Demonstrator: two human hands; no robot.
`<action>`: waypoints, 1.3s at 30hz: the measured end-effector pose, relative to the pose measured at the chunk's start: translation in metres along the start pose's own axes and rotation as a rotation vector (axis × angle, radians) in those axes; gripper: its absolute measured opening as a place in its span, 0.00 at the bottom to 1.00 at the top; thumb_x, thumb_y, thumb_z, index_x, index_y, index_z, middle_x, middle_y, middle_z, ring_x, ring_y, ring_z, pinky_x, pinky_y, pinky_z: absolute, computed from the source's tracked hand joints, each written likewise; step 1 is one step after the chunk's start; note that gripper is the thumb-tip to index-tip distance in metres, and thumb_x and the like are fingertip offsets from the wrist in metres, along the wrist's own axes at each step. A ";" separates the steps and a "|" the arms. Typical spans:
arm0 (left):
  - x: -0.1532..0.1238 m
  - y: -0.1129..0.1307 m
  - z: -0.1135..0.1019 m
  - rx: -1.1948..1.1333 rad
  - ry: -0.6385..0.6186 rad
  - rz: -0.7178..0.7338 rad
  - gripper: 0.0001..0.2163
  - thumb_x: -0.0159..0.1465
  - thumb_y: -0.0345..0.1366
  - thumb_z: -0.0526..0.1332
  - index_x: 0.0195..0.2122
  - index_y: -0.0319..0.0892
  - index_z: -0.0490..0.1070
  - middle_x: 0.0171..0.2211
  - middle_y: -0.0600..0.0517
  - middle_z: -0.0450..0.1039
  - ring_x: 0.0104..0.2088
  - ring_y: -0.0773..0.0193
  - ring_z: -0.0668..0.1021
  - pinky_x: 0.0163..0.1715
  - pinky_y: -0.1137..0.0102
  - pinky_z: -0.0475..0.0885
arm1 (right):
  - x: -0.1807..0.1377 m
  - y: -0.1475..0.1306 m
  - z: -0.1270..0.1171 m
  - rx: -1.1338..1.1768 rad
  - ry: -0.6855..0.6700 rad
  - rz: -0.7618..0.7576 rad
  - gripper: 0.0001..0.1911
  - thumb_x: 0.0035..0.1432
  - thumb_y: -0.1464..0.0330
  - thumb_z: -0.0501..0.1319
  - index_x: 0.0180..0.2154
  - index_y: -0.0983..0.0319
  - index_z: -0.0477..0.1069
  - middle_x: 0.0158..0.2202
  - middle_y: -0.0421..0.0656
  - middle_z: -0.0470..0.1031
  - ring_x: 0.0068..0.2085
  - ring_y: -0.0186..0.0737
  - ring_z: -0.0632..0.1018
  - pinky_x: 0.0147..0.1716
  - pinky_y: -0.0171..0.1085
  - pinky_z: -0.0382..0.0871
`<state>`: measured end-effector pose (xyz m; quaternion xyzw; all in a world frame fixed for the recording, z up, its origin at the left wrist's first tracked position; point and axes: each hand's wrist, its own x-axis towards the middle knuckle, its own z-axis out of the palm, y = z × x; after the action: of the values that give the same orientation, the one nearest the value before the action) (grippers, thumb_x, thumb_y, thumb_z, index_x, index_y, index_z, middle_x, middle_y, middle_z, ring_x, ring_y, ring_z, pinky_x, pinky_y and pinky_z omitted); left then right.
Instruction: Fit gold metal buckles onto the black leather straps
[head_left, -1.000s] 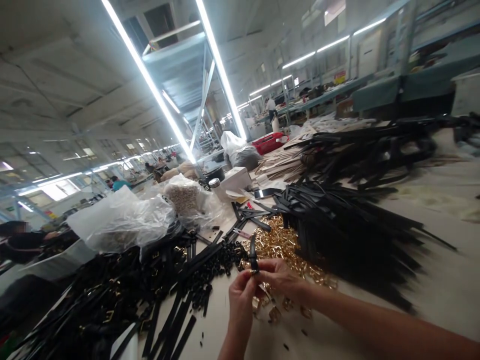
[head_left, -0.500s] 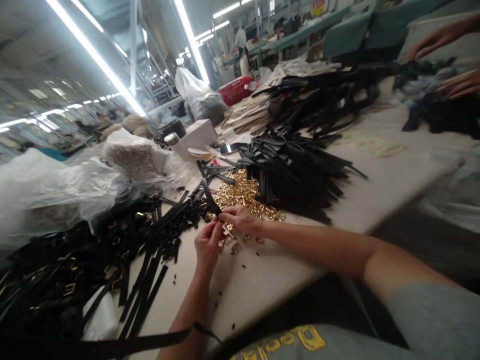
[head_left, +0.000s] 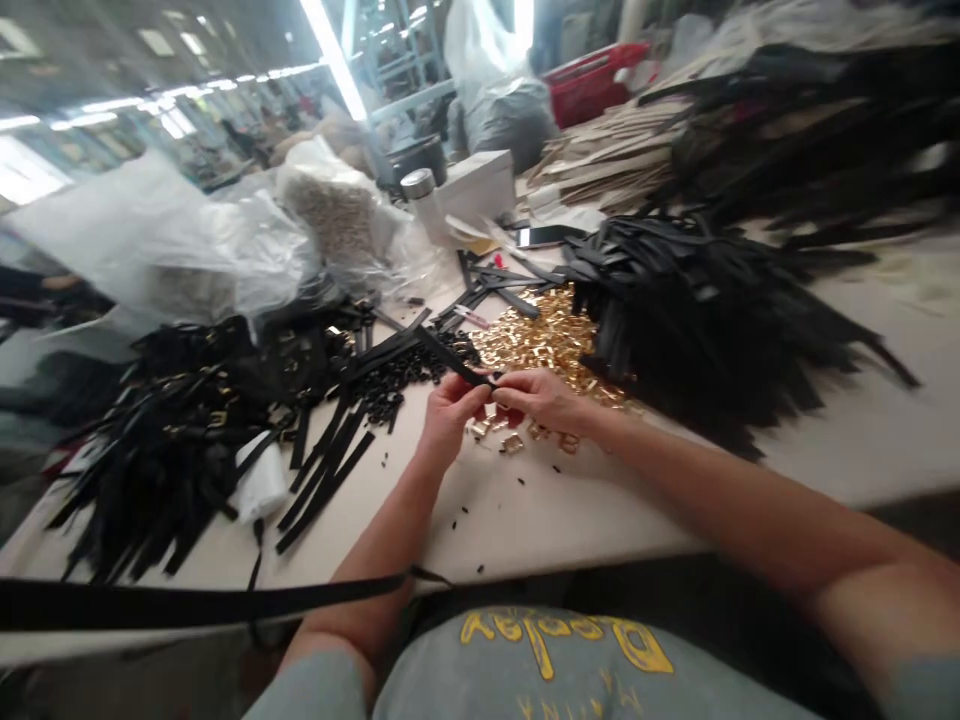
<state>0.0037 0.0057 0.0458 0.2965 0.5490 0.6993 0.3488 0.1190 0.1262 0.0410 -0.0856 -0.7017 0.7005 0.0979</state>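
My left hand (head_left: 448,415) and my right hand (head_left: 541,398) meet over the white table (head_left: 540,520), both pinching one short black strap (head_left: 450,362) that points up and to the left. Just beyond my fingers lies a heap of gold metal buckles (head_left: 544,340), with a few loose ones (head_left: 514,442) under my hands. A pile of small black loops (head_left: 397,378) sits to the left of the strap. My forearms reach in from the bottom edge.
A large stack of black straps (head_left: 705,310) lies to the right, more black straps with buckles (head_left: 187,420) to the left. Clear plastic bags (head_left: 172,240), a white box (head_left: 480,190) and tan strips (head_left: 607,165) stand further back. A long black strap (head_left: 187,603) crosses my left arm.
The camera has tilted down from the hall toward the table and my lap. The strap in my hands has swung from upright to leaning left.
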 end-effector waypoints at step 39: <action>0.016 0.063 -0.206 1.601 0.275 -0.102 0.06 0.57 0.37 0.62 0.33 0.43 0.78 0.36 0.48 0.76 0.39 0.55 0.75 0.42 0.66 0.66 | 0.007 0.003 -0.017 -0.300 0.220 -0.162 0.18 0.56 0.55 0.59 0.27 0.64 0.70 0.20 0.39 0.69 0.21 0.29 0.67 0.20 0.30 0.59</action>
<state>-0.1800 -0.1065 0.0618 0.3419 0.9335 0.1082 -0.0080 0.1165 0.1447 0.0380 -0.1185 -0.7878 0.5643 0.2164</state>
